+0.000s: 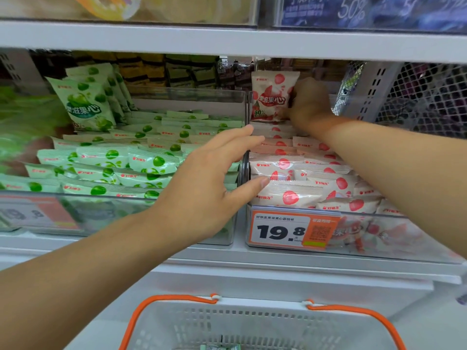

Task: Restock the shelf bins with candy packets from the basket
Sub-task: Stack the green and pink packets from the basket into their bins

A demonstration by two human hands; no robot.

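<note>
Two clear shelf bins sit side by side: the left bin [126,213] holds several green candy packets [151,160], the right bin [379,236] several white-and-red packets [290,195]. At the back of the right bin my right hand [309,103] grips an upright red candy packet [271,97] by its right edge. My left hand [209,183] hovers with fingers spread over the divider between the bins, holding nothing. The white basket [252,327] with orange handles stands below; one green packet [219,347] shows at its bottom.
An orange price tag [290,229] reading 19.8 hangs on the right bin's front. An upper shelf edge [227,39] runs close above the bins. A perforated grey bracket and wire mesh [417,97] stand to the right. Upright green packets [83,104] lean at the left bin's back.
</note>
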